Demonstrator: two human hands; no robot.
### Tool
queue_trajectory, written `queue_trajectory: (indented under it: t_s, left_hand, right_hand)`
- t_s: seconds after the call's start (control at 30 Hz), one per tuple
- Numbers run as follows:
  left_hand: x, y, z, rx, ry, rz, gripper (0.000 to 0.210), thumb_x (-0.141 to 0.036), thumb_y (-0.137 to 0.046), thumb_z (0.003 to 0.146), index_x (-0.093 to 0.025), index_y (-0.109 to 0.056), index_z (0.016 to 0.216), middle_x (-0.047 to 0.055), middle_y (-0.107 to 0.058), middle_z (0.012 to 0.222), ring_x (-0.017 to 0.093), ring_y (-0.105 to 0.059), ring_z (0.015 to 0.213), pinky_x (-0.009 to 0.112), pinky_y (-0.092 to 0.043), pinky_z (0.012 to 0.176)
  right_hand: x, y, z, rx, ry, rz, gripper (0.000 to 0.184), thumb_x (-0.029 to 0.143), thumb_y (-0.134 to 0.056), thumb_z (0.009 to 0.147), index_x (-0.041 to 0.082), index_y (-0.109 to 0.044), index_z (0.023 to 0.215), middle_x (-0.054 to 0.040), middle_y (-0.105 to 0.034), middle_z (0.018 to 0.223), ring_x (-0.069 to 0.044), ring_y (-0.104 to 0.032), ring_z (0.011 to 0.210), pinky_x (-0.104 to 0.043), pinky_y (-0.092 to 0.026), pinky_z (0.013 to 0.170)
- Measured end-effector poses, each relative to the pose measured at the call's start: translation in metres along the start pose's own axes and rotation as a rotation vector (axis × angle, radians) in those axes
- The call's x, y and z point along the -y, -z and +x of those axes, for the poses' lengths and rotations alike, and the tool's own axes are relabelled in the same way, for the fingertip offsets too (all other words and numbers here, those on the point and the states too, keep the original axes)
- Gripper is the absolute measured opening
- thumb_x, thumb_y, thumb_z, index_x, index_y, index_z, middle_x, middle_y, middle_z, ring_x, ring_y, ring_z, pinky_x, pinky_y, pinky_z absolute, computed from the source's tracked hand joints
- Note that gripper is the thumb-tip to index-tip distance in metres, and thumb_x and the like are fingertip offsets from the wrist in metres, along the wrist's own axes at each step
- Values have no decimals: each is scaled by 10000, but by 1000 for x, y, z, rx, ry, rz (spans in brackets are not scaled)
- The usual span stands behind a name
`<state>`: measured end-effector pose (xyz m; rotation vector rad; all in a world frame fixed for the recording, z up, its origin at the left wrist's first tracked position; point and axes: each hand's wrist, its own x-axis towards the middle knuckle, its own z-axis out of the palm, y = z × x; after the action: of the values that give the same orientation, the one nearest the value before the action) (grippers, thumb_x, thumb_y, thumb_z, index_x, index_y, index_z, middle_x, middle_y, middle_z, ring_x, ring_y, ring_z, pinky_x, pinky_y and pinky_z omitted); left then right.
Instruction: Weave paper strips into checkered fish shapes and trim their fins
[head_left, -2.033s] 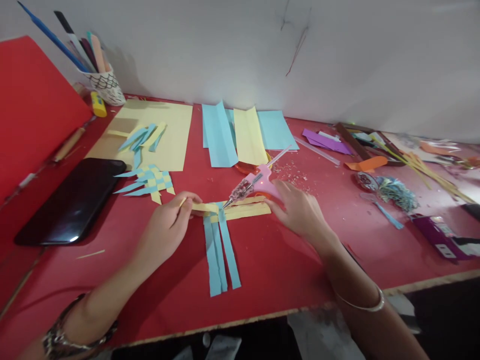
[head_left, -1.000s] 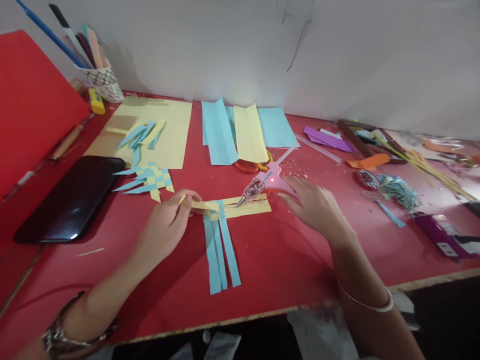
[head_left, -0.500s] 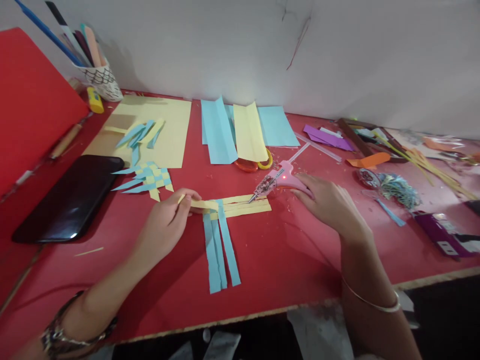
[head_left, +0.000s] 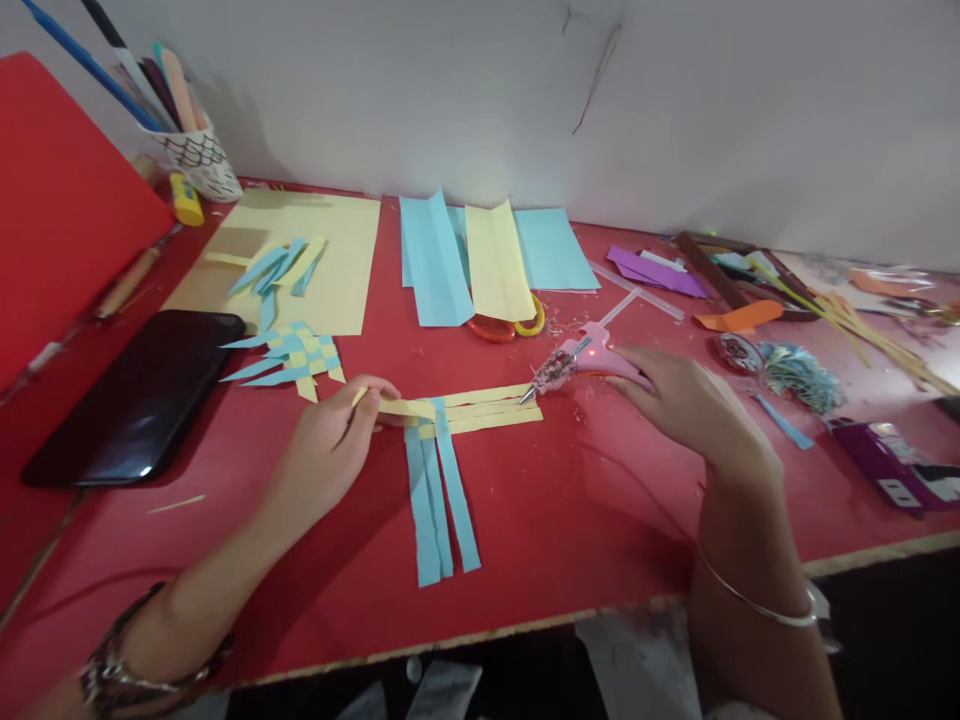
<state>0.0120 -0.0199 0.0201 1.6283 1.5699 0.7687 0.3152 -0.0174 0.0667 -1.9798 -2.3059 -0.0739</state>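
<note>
Gluing appears to be the step in hand: a lifted yellow strip (head_left: 409, 409) is pinched between the thumb and fingertips of the left hand (head_left: 337, 435), where it leaves the crossing with 3 blue strips (head_left: 426, 515). Farther right, the flat yellow strips (head_left: 484, 414) are met, or nearly met, by the nozzle of a pink glue gun (head_left: 589, 352); contact cannot be told. Its handle is wrapped by the right hand (head_left: 679, 410), the trigger being hidden. A steady pinch, with the hot tip held away from the fingers, is judged to be called for next. At the left, movement is limited by the phone (head_left: 139, 395) and a woven piece (head_left: 307, 352). Between blue strips and right forearm, working room is offered by red tabletop (head_left: 577, 525), bounded by the front edge (head_left: 525, 632).
</note>
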Motion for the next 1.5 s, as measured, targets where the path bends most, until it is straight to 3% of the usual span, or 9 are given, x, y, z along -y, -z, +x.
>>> queue_trajectory:
  t_s: [0.13,0.77,0.9,1.03,1.23,1.3,1.37,1.4,1.5]
  left_hand:
    - [2,0,0,5,1,0,275,-366,-297,830,-210,-523,818,13,-668,749,165,-636,761,261,-506,692]
    - [3,0,0,10,-4,36,292,-388,-288,827,-216,-523,820,11,-665,744,173,-632,765,253,-487,633]
    - [1,1,-1,5,-6,65,308,-396,-282,822,-208,-526,809,21,-664,749,178,-630,740,253,-484,612]
    - [1,1,-2,1,-25,95,325,-405,-275,831,-200,-527,824,27,-666,741,177,-622,691,252,-467,559]
    - [0,1,-4,-23,-169,129,276,-350,-309,838,-189,-533,836,-6,-630,652,127,-547,537,225,-409,484]
    - [-1,1,-4,-44,-242,138,244,-337,-345,832,-191,-541,825,-8,-618,676,123,-547,570,220,-419,514]
    - [-2,1,-5,-31,-322,125,208,-324,-381,827,-197,-546,826,0,-620,758,131,-575,690,220,-447,611]
    - [-2,1,-6,-12,-360,121,195,-322,-397,824,-201,-548,846,5,-623,813,139,-582,758,227,-454,665]
    - [0,-1,-8,112,-430,137,285,-340,-437,811,-222,-494,1064,29,-596,1051,169,-568,930,262,-461,765]
  right_hand:
    - [-4,3,1,63,-20,25,280,367,-368,842,220,-587,938,-54,-663,869,-221,-602,756,-279,-391,557]
    - [-9,7,-1,79,-63,56,260,328,-388,825,232,-589,958,-55,-658,881,-213,-596,726,-276,-397,539]
    - [-13,5,-3,54,-111,59,248,350,-393,821,214,-585,899,-53,-655,839,-202,-588,679,-276,-391,536]
    - [-22,-3,0,-47,-238,-49,313,404,-443,783,168,-558,955,-92,-641,836,-230,-583,705,-288,-384,536]
    - [-23,-15,9,-104,-324,-132,302,412,-444,771,165,-577,881,-112,-608,852,-257,-560,790,-330,-393,611]
    - [-10,-18,13,-249,-298,-91,311,402,-435,778,144,-570,888,-136,-581,877,-273,-532,859,-361,-398,668]
    - [11,-21,16,-338,-165,77,302,368,-425,791,143,-542,953,-119,-568,874,-245,-522,862,-361,-404,711]
    - [24,-24,16,-336,-76,205,289,348,-431,789,148,-527,975,-95,-564,846,-216,-526,824,-344,-412,712]
    - [62,-30,12,-140,211,527,363,308,-456,780,162,-439,1112,-53,-550,842,-164,-526,781,-319,-418,742]
